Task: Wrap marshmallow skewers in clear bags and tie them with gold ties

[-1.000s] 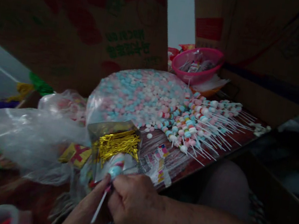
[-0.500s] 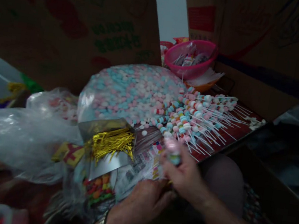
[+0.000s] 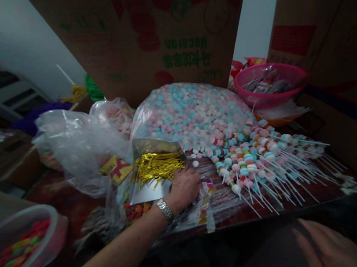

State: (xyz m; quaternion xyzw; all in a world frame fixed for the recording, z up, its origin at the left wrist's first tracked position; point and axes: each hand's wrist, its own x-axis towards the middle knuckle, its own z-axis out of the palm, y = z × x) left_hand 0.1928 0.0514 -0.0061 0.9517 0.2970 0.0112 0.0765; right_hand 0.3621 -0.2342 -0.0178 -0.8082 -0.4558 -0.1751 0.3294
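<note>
My left hand (image 3: 185,188), with a metal watch on the wrist, is at the right edge of an open packet of gold twist ties (image 3: 158,166). Its fingers curl inward, and their tips are hidden. Low on the right, my right hand (image 3: 330,261) is slightly blurred, its fingers stretched out and no object visible in it. Printed clear wrappers (image 3: 205,201) lie just right of my left hand. Beyond them is a pile of candy skewers (image 3: 255,163) on white sticks. A large clear bag of pastel candies (image 3: 196,109) stands behind.
A pink basket (image 3: 268,102) with wrapped items stands at the back right. Large cardboard boxes (image 3: 189,22) rise behind the table. Crumpled plastic bags (image 3: 77,149) lie to the left. A plastic tub (image 3: 51,230) of colourful gummies sits at the lower left.
My left hand has gone forward to the twist ties. My right hand has moved right and down, and the wrapped candy it held is out of sight. The view has turned left.
</note>
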